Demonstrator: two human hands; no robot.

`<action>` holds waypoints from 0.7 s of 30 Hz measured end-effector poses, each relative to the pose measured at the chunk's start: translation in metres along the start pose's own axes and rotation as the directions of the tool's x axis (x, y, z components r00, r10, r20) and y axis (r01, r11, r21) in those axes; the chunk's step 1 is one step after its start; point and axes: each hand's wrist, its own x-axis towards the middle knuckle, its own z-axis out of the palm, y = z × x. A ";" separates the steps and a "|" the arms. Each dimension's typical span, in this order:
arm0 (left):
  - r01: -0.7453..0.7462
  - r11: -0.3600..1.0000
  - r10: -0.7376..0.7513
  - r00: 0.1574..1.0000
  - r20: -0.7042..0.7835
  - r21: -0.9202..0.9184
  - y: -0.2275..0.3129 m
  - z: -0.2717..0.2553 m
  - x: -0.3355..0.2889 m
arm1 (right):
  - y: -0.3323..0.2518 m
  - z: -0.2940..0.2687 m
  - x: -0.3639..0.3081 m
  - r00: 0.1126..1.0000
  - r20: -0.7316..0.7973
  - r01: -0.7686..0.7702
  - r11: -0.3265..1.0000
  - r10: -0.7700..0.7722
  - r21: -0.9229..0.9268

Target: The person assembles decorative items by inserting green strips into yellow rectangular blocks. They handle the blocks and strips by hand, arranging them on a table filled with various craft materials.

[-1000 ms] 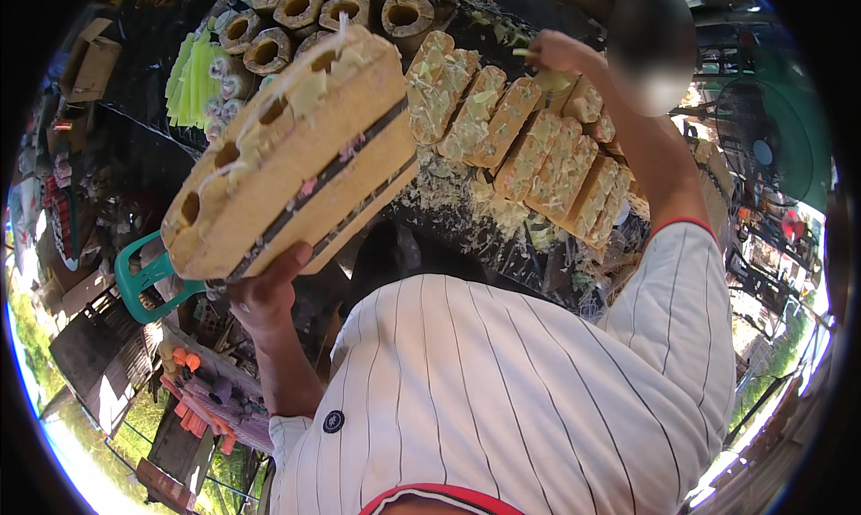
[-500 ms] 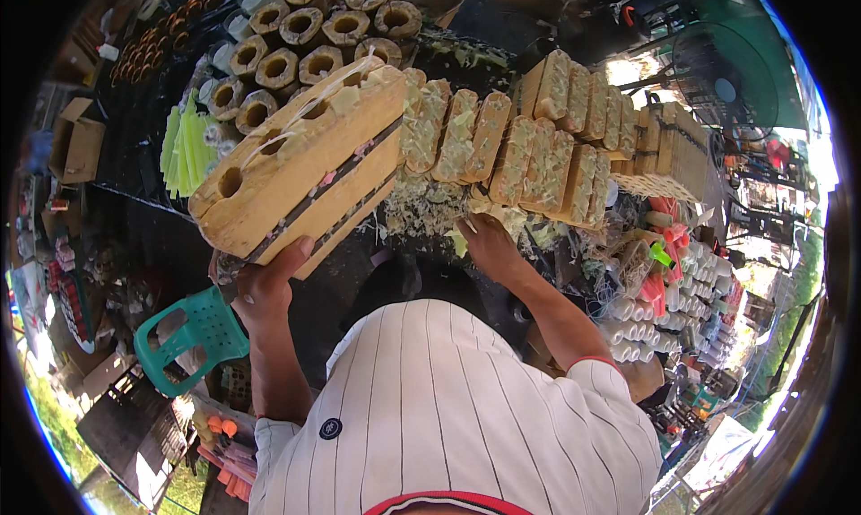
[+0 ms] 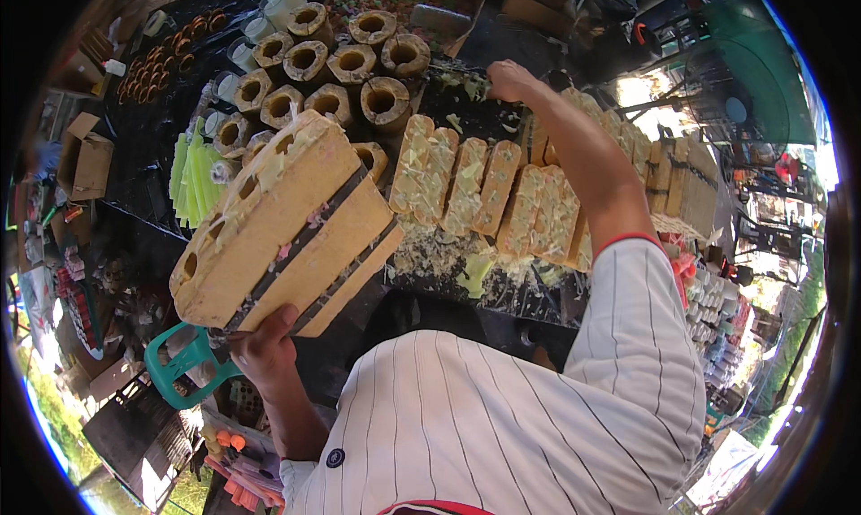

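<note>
The left hand is holding a big tan block by its lower edge, near the end which is closer to the body. The thumb is pressed on the side with two dark bands; the other fingers are mostly hidden, so I cannot tell exactly how they are placed. From this thumb the block extends forward and to the right, its long axis slanting away from the body, and the face with round holes is turned up and to the left. The left hand is the nearer one, because it touches the block. The right hand is well apart, beyond the block's far end and to its right. Its fingertips are bent down over the dark table; whether they pinch something, I cannot tell.

On the body side of the right fingers is a row of similar blocks, coated with pale yellow-green flakes, and the right forearm passes above it. Nearer still to the body lie loose scraps. To the left of the right fingers stand hollow hexagonal moulds. Beyond the left fingers, forward and left, are light-green strips; a green chair is below, left of the left wrist.
</note>
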 end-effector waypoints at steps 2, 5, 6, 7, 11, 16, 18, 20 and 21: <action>0.011 1.000 -0.009 0.997 -0.075 0.020 0.003 0.002 -0.003 | 0.016 0.030 0.038 0.998 0.064 -0.019 1.000 0.018 0.017; -0.019 1.000 0.020 0.992 -0.126 0.011 0.007 0.010 -0.001 | -0.026 0.069 0.065 0.984 -0.166 -0.048 0.991 0.068 0.123; -0.020 1.000 0.021 0.993 -0.116 0.004 0.008 0.016 0.002 | -0.024 0.072 0.069 0.988 -0.156 -0.010 0.999 0.017 0.047; -0.066 0.998 0.065 0.993 -0.094 -0.014 0.008 0.024 0.007 | -0.021 0.075 0.072 0.989 -0.143 0.028 0.999 -0.031 -0.027; -0.154 0.976 0.153 0.988 0.014 0.155 -0.008 0.041 0.037 | 0.003 0.078 0.090 0.988 0.007 0.153 0.970 -0.155 -0.190; -0.093 0.983 0.077 0.992 0.101 0.160 -0.004 0.113 0.067 | -0.015 0.096 0.108 0.981 -0.133 0.132 0.986 -0.145 -0.097; -0.002 0.997 -0.007 0.993 0.121 0.078 -0.003 0.127 0.077 | -0.018 0.105 0.119 0.967 -0.256 0.000 1.000 0.005 0.018; -0.001 0.999 -0.003 0.996 0.090 0.045 -0.002 0.139 0.080 | -0.003 0.092 0.120 0.960 -0.256 0.101 0.993 -0.112 -0.057; -0.088 0.991 0.076 0.991 0.112 0.104 -0.007 0.139 0.084 | 0.005 0.081 0.121 0.960 -0.229 0.147 0.987 -0.158 -0.064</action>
